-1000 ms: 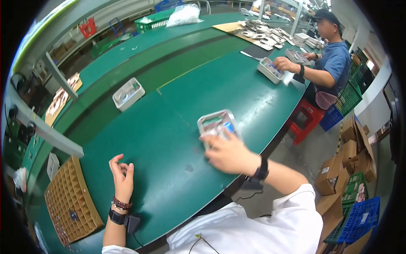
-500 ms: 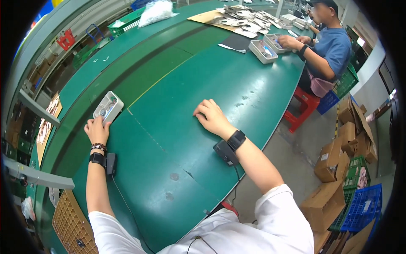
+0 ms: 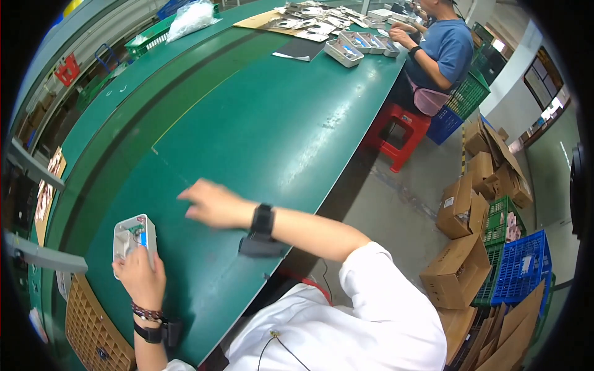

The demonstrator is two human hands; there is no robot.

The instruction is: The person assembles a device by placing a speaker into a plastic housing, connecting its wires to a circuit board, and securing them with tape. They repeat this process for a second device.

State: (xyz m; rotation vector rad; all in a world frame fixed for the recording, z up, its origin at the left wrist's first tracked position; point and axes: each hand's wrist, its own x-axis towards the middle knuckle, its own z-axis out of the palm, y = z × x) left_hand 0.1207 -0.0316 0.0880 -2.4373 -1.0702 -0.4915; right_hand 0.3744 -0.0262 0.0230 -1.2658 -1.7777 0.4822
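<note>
My left hand (image 3: 141,275) grips the near end of a small white open box (image 3: 150,227) on the green table. Its fingers reach over the near wall and hide part of the inside. A green part, some wiring and a blue piece show within, too small to name exactly. My right hand (image 3: 216,204) hovers over the table to the right of the box, blurred by motion. Its thumb and forefinger point left and look apart, with nothing visible between them. Each wrist wears a black strap with a dark device.
A co-worker (image 3: 442,49) sits on a red stool (image 3: 396,133) at the far right, beside several similar boxes (image 3: 343,52). Flat metal parts (image 3: 309,18) lie on cardboard behind. Cartons (image 3: 458,269) and crates (image 3: 526,266) stand on the floor at right. A brown grid panel (image 3: 93,328) is at lower left.
The white box has come nearer to me along the table with my left hand on it. My right hand has swung left toward it. The whole view has shifted.
</note>
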